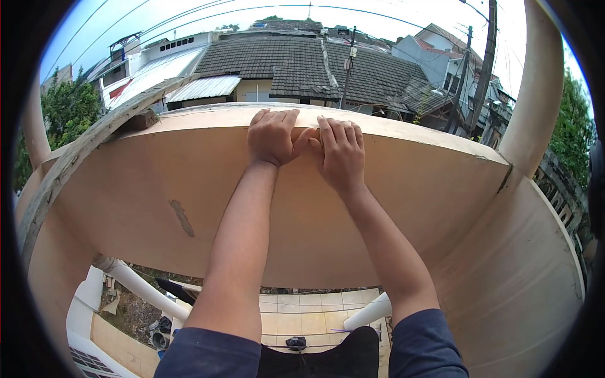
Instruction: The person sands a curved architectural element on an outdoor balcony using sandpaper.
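Both hands rest on the top edge of a peach-painted parapet wall (208, 189), arms stretched forward. My left hand (272, 137) is closed over the rim, its fingers bent across the top and its thumb pointing towards the other hand. Close beside it, my right hand (341, 148) curls its fingers over the same edge. A small brownish patch shows between the two hands at the rim; I cannot make out whether it is part of the wall or a separate thing.
A long weathered plank (82, 146) slants across the wall at left, next to a brick piece (140, 120). Round columns (535, 88) stand at both sides. Far below lie a tiled floor (315, 309) and a black plastic bag (296, 343). Tiled roofs (265, 60) and overhead wires are beyond.
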Tool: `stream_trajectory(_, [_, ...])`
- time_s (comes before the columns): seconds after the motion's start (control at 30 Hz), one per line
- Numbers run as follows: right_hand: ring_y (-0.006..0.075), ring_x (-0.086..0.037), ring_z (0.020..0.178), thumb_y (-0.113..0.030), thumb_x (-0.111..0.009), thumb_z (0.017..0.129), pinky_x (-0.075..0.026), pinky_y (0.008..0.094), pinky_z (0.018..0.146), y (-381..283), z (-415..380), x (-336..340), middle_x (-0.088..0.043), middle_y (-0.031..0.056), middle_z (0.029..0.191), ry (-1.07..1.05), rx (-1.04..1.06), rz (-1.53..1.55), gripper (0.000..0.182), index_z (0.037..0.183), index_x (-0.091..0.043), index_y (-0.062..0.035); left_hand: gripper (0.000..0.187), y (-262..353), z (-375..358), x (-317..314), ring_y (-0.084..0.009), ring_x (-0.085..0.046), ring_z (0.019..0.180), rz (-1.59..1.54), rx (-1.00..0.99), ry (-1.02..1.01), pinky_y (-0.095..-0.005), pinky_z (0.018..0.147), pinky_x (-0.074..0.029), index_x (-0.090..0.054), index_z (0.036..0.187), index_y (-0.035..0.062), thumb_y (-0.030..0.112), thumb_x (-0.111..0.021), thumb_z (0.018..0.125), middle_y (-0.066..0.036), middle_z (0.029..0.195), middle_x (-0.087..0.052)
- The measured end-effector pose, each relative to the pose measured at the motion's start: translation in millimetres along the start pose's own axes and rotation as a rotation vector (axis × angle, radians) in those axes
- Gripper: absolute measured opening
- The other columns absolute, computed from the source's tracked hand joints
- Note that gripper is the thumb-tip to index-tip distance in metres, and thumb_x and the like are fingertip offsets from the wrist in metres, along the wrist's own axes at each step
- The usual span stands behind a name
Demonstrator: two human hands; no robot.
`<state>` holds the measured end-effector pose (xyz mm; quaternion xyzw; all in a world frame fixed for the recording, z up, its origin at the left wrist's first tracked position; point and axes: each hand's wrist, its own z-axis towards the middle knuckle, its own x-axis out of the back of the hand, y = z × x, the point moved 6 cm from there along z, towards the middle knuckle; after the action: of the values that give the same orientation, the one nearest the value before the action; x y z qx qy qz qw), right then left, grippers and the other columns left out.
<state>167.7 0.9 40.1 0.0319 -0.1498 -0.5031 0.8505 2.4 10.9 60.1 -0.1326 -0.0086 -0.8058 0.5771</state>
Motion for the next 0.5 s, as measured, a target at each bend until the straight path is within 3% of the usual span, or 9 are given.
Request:
stream_trajectory(0.1, [0.0306, -0.060, 0.125, -0.055, -0.058, 0.104, -0.038, 0.0578, 0.118, 4.8, -7.0, 7.7, -0.064, 0.0112, 0.128, -0.071, 0.052, 0.005, 0.063, 0.143, -0.061, -0.0060, 0.061, 0.7, 0.0, 1.2, -0.0302, -0.078, 0.098, -0.001, -0.007, 0.001, -0.0477, 0.102, -0.055, -0.080, 0.115, 0.0087, 0.062, -0.057, 0.099, -0.011, 0.105, -0.082])
stream_trajectory(0.17, [0.0327, -0.053, 0.131, -0.067, -0.050, 0.104, -0.027, 0.0663, 0.122, 14.9, -13.7, 13.1, -0.057, 0.0125, 0.135, -0.046, 0.019, -0.199, 0.075, 0.148, -0.055, -0.0065, 0.062, 0.1, 1.2, 2.7, -0.0300, -0.078, 0.098, -0.026, -0.015, 0.011, -0.0469, 0.101, -0.055, -0.080, 0.115, 0.0086, 0.063, -0.056, 0.099, -0.011, 0.105, -0.082])
stream_trajectory(0.2, [0.0327, -0.053, 0.131, -0.067, -0.050, 0.104, -0.027, 0.0663, 0.122, 12.0, -10.7, 6.8, -0.057, 0.0125, 0.135, -0.040, 0.026, -0.195, 0.075, 0.148, -0.055, -0.0065, 0.062, -0.4, 2.0, 3.1, -0.0298, -0.078, 0.098, -0.059, -0.010, 0.016, -0.0461, 0.100, -0.055, -0.080, 0.115, 0.0085, 0.063, -0.055, 0.100, -0.011, 0.106, -0.082])
stream_trajectory(0.27, [0.0342, -0.049, 0.134, -0.077, -0.039, 0.103, -0.017, 0.0722, 0.124, 9.7, -15.8, -0.1, -0.054, 0.0132, 0.137, 0.023, -0.092, -0.231, 0.085, 0.149, -0.052, -0.0069, 0.062, 0.2, 0.1, 2.2, -0.0292, -0.078, 0.099, -0.051, -0.002, 0.009, -0.0453, 0.101, -0.055, -0.080, 0.115, 0.0083, 0.063, -0.055, 0.100, -0.011, 0.106, -0.082])
stream_trajectory(0.4, [0.0344, -0.048, 0.134, -0.081, -0.032, 0.102, -0.016, 0.0705, 0.126, -5.7, -7.3, -11.5, -0.054, 0.0135, 0.136, -0.039, -0.091, -0.203, 0.090, 0.148, -0.052, -0.0064, 0.059, 0.3, -0.4, 2.0, -0.0279, -0.078, 0.101, -0.023, -0.010, 0.046, -0.0463, 0.102, -0.055, -0.080, 0.113, 0.0086, 0.060, -0.054, 0.102, -0.009, 0.109, -0.082])
stream_trajectory(0.5, [0.0347, -0.049, 0.133, -0.077, -0.041, 0.101, -0.016, 0.0690, 0.127, -2.0, -10.2, -1.5, -0.054, 0.0138, 0.136, -0.018, 0.033, -0.154, 0.085, 0.148, -0.053, -0.0065, 0.057, 0.0, 0.3, 2.8, -0.0281, -0.078, 0.101, -0.059, -0.002, 0.035, -0.0464, 0.103, -0.055, -0.080, 0.114, 0.0088, 0.059, -0.055, 0.101, -0.009, 0.109, -0.082])
